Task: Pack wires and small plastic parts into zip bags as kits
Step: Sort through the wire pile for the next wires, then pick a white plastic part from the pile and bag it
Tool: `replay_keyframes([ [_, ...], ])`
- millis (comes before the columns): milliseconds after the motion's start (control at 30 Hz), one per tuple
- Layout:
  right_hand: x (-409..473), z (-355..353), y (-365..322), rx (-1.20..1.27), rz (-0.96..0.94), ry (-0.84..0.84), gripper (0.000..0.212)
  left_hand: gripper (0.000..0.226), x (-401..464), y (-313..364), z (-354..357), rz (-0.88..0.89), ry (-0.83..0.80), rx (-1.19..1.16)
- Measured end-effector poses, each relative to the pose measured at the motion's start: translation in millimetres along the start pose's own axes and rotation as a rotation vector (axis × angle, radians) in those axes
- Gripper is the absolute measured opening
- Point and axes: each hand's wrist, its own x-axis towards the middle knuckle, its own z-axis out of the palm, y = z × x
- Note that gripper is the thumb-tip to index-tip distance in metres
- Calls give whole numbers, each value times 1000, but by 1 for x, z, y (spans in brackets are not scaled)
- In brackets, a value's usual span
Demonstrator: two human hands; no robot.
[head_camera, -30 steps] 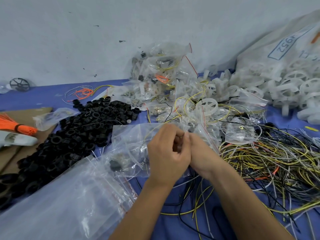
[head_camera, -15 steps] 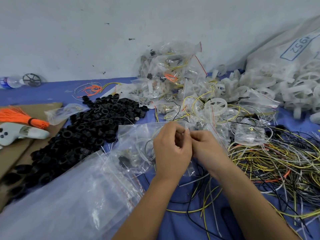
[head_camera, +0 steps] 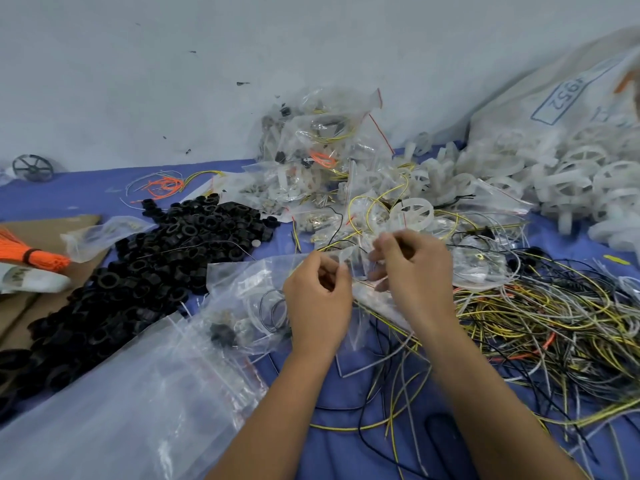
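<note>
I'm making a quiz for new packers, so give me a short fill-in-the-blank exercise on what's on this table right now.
1. Both hands, left hand and right hand, hold a clear ____ bag.
2. The pile of small plastic rings left of the hands is ____ in colour.
3. The bundle of tied wires at the far left edge is ____.
4. The cloth covering the table is ____.

Missing words: zip; black; orange; blue

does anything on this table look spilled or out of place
Yes. The white plastic wheels spill out of the big sack at right onto the blue table. One dark wheel sits alone at far left by the wall.
</note>
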Motion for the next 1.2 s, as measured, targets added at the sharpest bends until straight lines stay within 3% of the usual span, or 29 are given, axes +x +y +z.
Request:
replay_keyframes([
  [67, 18, -11, 4, -396, -143, 193, 20, 29, 1, -1, 0, -31, -6, -13],
  [100, 26, -13, 6, -576, -173, 209, 23, 30, 1, -1, 0, -41, -7, -18],
  [167, 37, -10, 11, -757, -117, -5, 39, 31, 1, 0, 0, -58, -9, -21],
  [267, 25, 16, 16, -899, -201, -379, 10, 30, 2, 0, 1, -71, -6, -10],
  [367, 10, 31, 21, -898, -314, -456, 11, 26, 2, -1, 1, -68, -1, 2],
  [500, 20, 19, 15, -696, -232, -479, 30, 24, 3, -1, 1, -66, -1, 2],
  [600, 32, 7, 10, -488, -241, -184, 43, 25, 3, -1, 1, -84, -2, -9],
  [667, 43, 0, 10, -565, -302, 15, 25, 24, 2, 0, 1, -99, -4, -23],
  [700, 50, -3, 11, -653, -299, 37, 14, 24, 2, 0, 1, -103, -5, -28],
  [800, 70, -2, 15, -931, -180, -185, 36, 24, 2, 1, 1, -103, -11, -25],
  [900, 76, 2, 17, -1036, -148, -325, 32, 24, 2, 1, 0, -103, -15, -25],
  [1200, 83, -9, 35, -1124, -74, -258, 15, 25, 2, 2, 0, -111, -18, -24],
])
